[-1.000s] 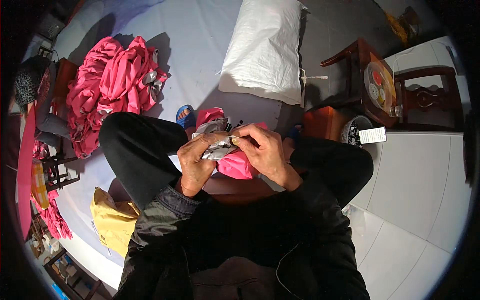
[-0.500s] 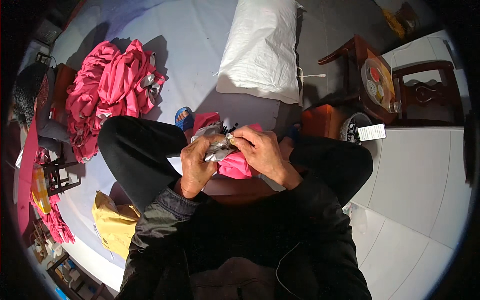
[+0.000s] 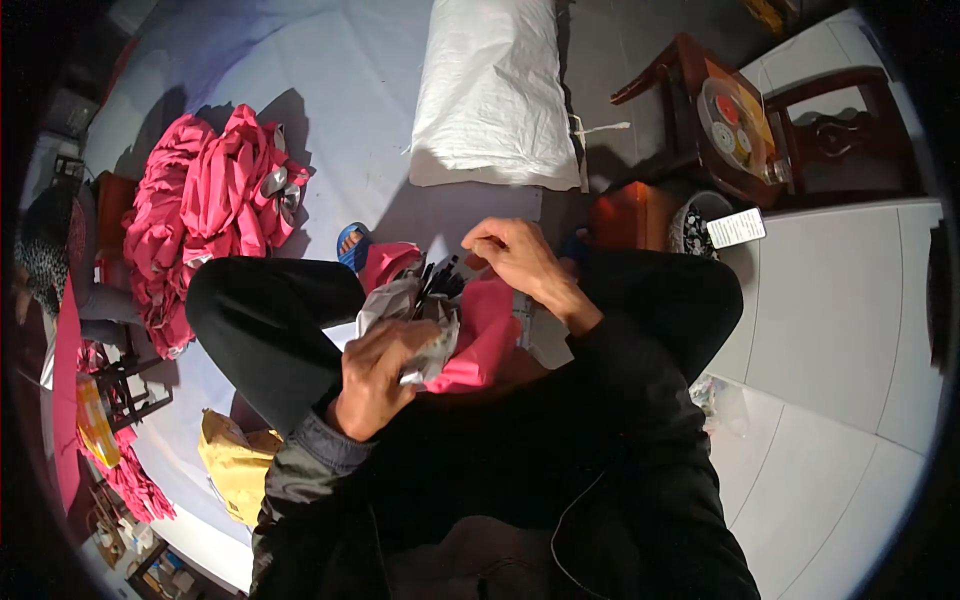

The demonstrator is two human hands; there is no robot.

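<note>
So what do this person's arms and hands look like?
The left hand and right hand are bare. The left sleeve is long, blackish grey and slightly shiny, with a dark cuff; the right sleeve is long and looks black.

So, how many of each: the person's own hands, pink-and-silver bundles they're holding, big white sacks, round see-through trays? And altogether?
Own hands: 2 (left hand, right hand)
Held pink-and-silver bundle: 1
Big white sack: 1
Round see-through tray: 1
Total: 5
</note>
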